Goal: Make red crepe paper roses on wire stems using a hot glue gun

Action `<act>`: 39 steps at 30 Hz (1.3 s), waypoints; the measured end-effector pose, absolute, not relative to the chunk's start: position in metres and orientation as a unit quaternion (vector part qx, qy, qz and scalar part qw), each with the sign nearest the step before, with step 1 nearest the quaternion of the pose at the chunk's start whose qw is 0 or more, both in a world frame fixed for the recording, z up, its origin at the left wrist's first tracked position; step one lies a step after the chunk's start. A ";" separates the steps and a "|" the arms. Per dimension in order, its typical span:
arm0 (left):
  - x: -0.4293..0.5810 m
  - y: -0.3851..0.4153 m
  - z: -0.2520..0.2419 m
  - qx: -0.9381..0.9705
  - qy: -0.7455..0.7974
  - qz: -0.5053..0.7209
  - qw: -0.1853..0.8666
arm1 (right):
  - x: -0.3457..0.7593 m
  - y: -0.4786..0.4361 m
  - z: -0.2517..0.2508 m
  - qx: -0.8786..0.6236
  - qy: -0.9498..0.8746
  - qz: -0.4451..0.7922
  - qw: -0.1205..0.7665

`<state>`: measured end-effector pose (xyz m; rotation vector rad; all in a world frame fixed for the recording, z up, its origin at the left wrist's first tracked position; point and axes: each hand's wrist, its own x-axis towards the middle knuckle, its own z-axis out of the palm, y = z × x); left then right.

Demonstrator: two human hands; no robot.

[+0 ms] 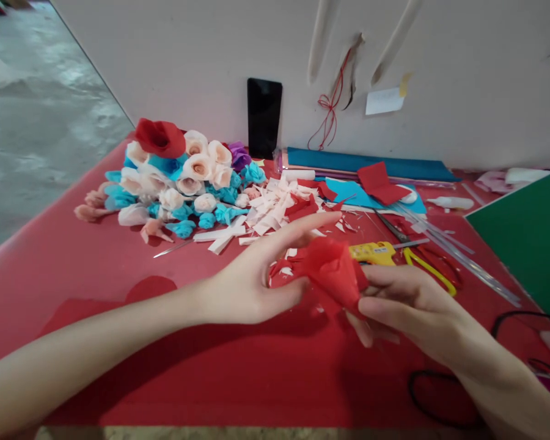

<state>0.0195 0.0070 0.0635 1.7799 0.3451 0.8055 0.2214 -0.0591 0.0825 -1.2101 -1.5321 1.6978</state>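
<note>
A red paper flower (pixel 332 269) is held above the red table, its base pinched between the thumb and fingers of my right hand (pixel 403 305). To its left, my left hand (pixel 256 281) is spread, thumb and fingers apart, with the thumb tip close to the petals. Whether that thumb touches the flower I cannot tell. Behind my hands lies a heap of pale and red paper scraps (pixel 275 205). A yellow glue gun (pixel 373 252) rests just beyond the flower, partly hidden by it and my right hand.
Finished paper flowers (pixel 178 177) in white, blue and red are piled at the back left. A phone (pixel 264 116) leans against the wall. Scissors (pixel 428 266), clear glue sticks (pixel 467 256), blue paper (pixel 366 165) and a green board (pixel 527 238) lie right. A black cable (pixel 433 376) loops at the front right.
</note>
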 end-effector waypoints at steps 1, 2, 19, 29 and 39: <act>0.019 0.009 0.065 0.777 0.138 0.323 0.522 | 0.223 -0.059 0.084 -0.449 -0.574 0.638 0.251; 0.019 0.011 0.065 0.802 0.131 0.306 0.496 | 0.224 -0.058 0.085 -0.448 -0.580 0.639 0.233; 0.024 0.015 0.063 0.921 -0.016 0.284 0.268 | 0.229 -0.063 0.073 -0.492 -0.701 0.478 0.195; 0.024 0.017 0.062 0.918 -0.002 0.307 0.249 | 0.232 -0.060 0.076 -0.486 -0.688 0.512 0.170; 0.024 0.017 0.060 0.909 -0.003 0.341 0.240 | 0.227 -0.053 0.084 -0.453 -0.652 0.585 0.165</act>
